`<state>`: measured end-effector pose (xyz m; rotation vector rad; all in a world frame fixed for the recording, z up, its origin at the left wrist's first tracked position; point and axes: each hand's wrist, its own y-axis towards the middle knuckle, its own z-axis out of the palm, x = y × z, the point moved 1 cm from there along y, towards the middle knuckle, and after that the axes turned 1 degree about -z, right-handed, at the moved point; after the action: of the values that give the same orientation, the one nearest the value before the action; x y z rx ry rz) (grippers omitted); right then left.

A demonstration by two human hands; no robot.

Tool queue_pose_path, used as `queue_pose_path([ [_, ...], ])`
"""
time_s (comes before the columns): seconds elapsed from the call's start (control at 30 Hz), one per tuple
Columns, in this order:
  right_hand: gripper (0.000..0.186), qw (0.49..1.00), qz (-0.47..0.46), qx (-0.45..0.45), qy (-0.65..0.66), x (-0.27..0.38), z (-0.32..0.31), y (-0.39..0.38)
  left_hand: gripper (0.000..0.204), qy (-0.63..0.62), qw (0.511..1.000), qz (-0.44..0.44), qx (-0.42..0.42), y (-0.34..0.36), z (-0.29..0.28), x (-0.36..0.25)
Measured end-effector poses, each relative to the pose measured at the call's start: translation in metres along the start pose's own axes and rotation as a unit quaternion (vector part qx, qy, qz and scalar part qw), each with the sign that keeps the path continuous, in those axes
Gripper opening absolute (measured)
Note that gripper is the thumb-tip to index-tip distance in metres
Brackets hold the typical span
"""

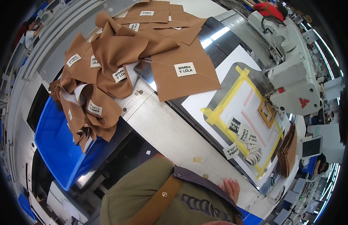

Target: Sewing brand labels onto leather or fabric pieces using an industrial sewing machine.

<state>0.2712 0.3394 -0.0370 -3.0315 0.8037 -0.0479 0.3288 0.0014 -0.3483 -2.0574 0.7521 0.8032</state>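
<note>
At the lower right, the fingers of my right hand (231, 188) lie stretched out on the edge of the pale worktop, holding nothing; my torso hides the rest of it. My left hand is not in view. Beyond the fingers, a sewing template plate (223, 103) framed with yellow tape sits on a white sheet. Several loose printed labels (252, 139) lie heaped on its near corner. A small yellow frame (267, 113) is on the plate, close to the sewing machine head (294, 92). A flat brown piece (183, 84) with a stitched-on white label lies left of the plate.
Crumpled brown labelled pieces (117, 52) pile up at the upper left, some hanging over a blue bin (56, 146). A stack of brown pieces (288, 150) stands right of the plate. The pale worktop (162, 127) runs diagonally before me. Other people sit farther off.
</note>
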Motion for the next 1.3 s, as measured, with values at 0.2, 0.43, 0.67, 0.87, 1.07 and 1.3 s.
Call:
queue_pose_path([
  [0.2, 0.041, 1.000, -0.011, -0.015, 0.007, 0.001, -0.001, 0.002, 0.025, -0.040, 0.999, -0.036, 0.003, 0.003, 0.000, 0.006],
  [0.43, 0.040, 0.999, -0.011, -0.024, 0.017, 0.000, 0.002, 0.003, 0.025, -0.093, 0.993, -0.067, -0.003, 0.001, 0.000, 0.016],
  [0.67, 0.034, 0.996, -0.012, -0.058, -0.062, -0.009, 0.020, -0.003, 0.026, -0.166, 0.981, -0.100, -0.018, -0.009, 0.012, 0.016],
  [0.87, 0.033, 0.992, -0.019, -0.093, -0.082, -0.007, 0.022, 0.001, 0.026, -0.222, 0.966, -0.129, -0.021, -0.014, 0.018, 0.020],
  [1.07, 0.044, 0.998, 0.012, -0.060, -0.020, 0.004, 0.007, 0.006, 0.027, -0.314, 0.937, -0.156, -0.012, 0.004, 0.003, 0.032],
  [1.3, 0.047, 0.996, 0.004, -0.048, -0.079, 0.002, 0.005, 0.005, 0.027, -0.416, 0.889, -0.191, -0.003, 0.020, -0.013, 0.039],
])
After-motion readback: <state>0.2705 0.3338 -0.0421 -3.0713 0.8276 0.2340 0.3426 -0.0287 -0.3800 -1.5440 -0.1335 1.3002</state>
